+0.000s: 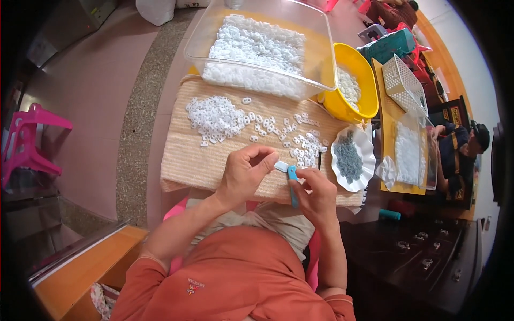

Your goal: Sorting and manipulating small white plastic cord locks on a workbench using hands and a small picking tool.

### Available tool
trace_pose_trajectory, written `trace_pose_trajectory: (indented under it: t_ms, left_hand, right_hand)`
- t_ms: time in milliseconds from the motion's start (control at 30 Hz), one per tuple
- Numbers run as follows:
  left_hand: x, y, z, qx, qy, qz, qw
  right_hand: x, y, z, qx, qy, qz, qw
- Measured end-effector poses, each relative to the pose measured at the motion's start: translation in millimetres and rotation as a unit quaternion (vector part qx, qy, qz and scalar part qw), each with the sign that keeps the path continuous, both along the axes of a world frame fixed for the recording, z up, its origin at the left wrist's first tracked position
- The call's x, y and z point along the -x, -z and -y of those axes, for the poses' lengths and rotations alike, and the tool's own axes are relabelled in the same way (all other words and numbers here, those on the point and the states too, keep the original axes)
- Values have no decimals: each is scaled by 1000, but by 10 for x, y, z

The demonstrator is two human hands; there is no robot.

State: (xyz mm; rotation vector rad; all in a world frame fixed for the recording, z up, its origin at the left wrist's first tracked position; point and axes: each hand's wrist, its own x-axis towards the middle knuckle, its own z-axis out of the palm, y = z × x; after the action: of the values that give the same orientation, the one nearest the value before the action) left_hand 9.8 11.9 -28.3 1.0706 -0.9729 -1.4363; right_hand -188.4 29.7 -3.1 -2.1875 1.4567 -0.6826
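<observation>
The teal strip [294, 192] is held above the near edge of the cloth-covered desk [182, 152], between the person's two hands and in front of the torso. Its long axis runs roughly toward and away from the body, while the pale flat piece [281, 166] at its far end points leftward and slightly away, so the two make a bent shape with the corner at the upper end. Whether they are hinged together cannot be told.

The right hand [316, 193] is the nearer to the strip: its thumb and fingers are closed on the teal part from the right. The left hand [247, 174] comes from the other side, thumb and forefinger drawn nearly together right at the free end of the pale piece; whether it grips that end, or something tiny, cannot be told.

Straight beyond the right hand lies a loose cluster of white two-holed plastic pieces [307, 154]. The denser heap [215, 119] sits farther off, beyond the left hand. To the right of the right hand stands a fluted white dish [368, 152] holding small grey bits [348, 160].
</observation>
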Motion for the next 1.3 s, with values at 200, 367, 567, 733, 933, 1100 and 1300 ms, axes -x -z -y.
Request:
trace_pose_trajectory:
  t_ms: [200,367,567,733,933,1100,1300]
  left_hand:
    - [5,50,13,99,-48,174,979]
    - [4,89,42,122,-54,233,963]
    - [159,61,38,132,-48,224,965]
    - [232,-111,-16,285,-95,302,905]
    - [237,-106,-123,176,-55,217,958]
    - [313,8,-209,-39,1,-72,997]
    - [504,-105,-492,-108,43,-177,977]
  right_hand:
    - [-28,169,-82,-7,62,-186,981]
    - [67,232,-98,39,73,-102,991]
    - [273,131,-133,-63,23,-2,998]
    - [156,-124,-263,-103,-61,12,993]
    - [51,-364,-408,-17,-60,29,998]
    - [-6,-343,-492,56,-63,84,993]
    - [-195,-420,-567,119,-46,152,980]
